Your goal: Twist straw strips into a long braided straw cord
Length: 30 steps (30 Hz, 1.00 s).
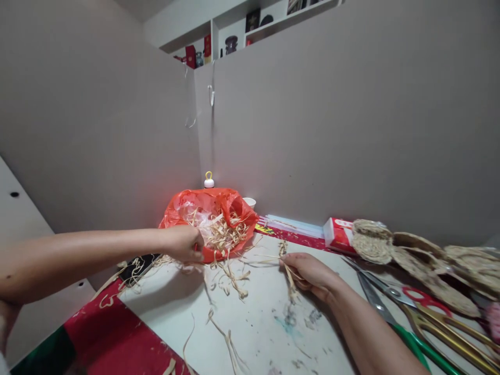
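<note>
My right hand (pixel 307 271) is closed on a short braid of pale straw strips (pixel 282 248), pinched between thumb and fingers. The knotted end sticks up above the fingers and loose ends hang below. Thin strands stretch leftward from it across the table. My left hand (pixel 186 244) is curled closed at the front left of an orange-red plastic bag (pixel 175 205). Its fingertips are turned away, so what they grip is hidden. Inside the bag lies a tangle of curled straw strips (pixel 226 234). More loose strips (pixel 234 284) are scattered on the white board (pixel 265 323) between my hands.
Several pairs of scissors (pixel 394 294) lie at the right, beside woven straw slippers (pixel 373 242) and a red-and-white packet (pixel 339 233). A white cup (pixel 249 202) and a yellow-looped bottle cap (pixel 209 182) stand behind the bag. Grey panels (pixel 312 130) enclose the back.
</note>
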{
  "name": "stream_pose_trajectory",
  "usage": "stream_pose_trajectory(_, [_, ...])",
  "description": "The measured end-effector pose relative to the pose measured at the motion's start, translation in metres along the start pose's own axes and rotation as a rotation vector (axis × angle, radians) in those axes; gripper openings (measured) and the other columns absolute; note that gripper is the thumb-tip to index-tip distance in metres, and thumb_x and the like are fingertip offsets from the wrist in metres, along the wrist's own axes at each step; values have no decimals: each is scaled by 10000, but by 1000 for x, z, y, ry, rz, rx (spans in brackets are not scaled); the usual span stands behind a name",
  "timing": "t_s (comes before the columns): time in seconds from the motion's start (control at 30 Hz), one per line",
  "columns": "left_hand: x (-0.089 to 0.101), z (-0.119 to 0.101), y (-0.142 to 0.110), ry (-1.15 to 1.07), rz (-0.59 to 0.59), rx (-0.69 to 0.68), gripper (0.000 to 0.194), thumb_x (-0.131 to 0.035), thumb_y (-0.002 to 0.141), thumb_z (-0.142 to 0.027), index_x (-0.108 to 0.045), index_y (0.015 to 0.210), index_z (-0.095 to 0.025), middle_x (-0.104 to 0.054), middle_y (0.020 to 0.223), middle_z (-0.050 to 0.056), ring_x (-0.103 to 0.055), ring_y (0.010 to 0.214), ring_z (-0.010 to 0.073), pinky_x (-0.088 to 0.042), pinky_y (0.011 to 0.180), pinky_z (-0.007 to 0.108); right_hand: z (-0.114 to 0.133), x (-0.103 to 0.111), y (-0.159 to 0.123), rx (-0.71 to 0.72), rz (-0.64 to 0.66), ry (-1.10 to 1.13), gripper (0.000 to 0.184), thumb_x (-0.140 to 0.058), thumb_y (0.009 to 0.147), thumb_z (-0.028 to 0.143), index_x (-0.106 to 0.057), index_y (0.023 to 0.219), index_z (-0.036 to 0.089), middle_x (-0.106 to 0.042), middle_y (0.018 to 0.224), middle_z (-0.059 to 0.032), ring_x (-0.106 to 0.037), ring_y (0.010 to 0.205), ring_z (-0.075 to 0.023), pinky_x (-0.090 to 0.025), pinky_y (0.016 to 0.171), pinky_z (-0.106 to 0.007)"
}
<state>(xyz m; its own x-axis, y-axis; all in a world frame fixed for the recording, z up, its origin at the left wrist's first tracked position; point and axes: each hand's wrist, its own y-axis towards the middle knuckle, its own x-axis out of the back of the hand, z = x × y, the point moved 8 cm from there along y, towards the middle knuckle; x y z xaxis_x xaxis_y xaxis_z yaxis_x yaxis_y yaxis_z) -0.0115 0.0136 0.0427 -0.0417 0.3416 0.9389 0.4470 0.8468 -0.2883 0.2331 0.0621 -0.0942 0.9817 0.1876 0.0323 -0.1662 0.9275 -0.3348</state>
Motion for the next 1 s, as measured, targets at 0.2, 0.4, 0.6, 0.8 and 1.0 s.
stream_pose_trajectory(0.2, [36, -7, 30, 277, -415, -90, 146, -494, 730, -196, -637, 713, -172, -592, 646, 37, -447, 558, 121, -273, 554, 252, 5, 0, 1, 38, -45, 7, 248, -509, 660, 186, -382, 447, 194, -268, 310, 84, -154, 281, -30, -76, 341, -189])
stream_pose_trajectory(0.4, [38, 15, 62, 214, -386, -25, 56, -551, 636, -141, -606, 637, -153, -547, 574, 27, -473, 555, 132, -301, 545, 253, 10, 1, 3, 75, -82, 9, 227, -489, 651, 150, -399, 445, 184, -267, 304, 83, -146, 281, -27, -74, 337, -177])
stream_pose_trajectory(0.6, [51, 23, 55, -60, -264, -10, 113, -505, 707, -212, -599, 745, -162, -612, 630, 9, -531, 518, 99, -363, 501, 202, 6, 0, 5, 59, -69, -10, 222, -487, 662, 149, -409, 455, 179, -274, 303, 82, -157, 274, -27, -82, 332, -173])
stream_pose_trajectory(0.8, [68, 22, 36, -468, -178, 17, 318, -616, 688, -464, -490, 676, -172, -632, 609, 6, -492, 407, 81, -370, 430, 212, 7, -2, 4, 52, -73, -43, 261, -492, 668, 138, -382, 435, 183, -260, 285, 85, -134, 264, -22, -71, 322, -173])
stream_pose_trajectory(1.0, [78, 26, 25, -453, -232, 14, 425, -591, 708, -581, -529, 644, -166, -368, 358, -80, -306, 321, 48, -242, 382, 204, 7, -3, 5, 68, -76, -67, 243, -476, 674, 133, -399, 449, 184, -249, 290, 90, -150, 259, -30, -95, 302, -168])
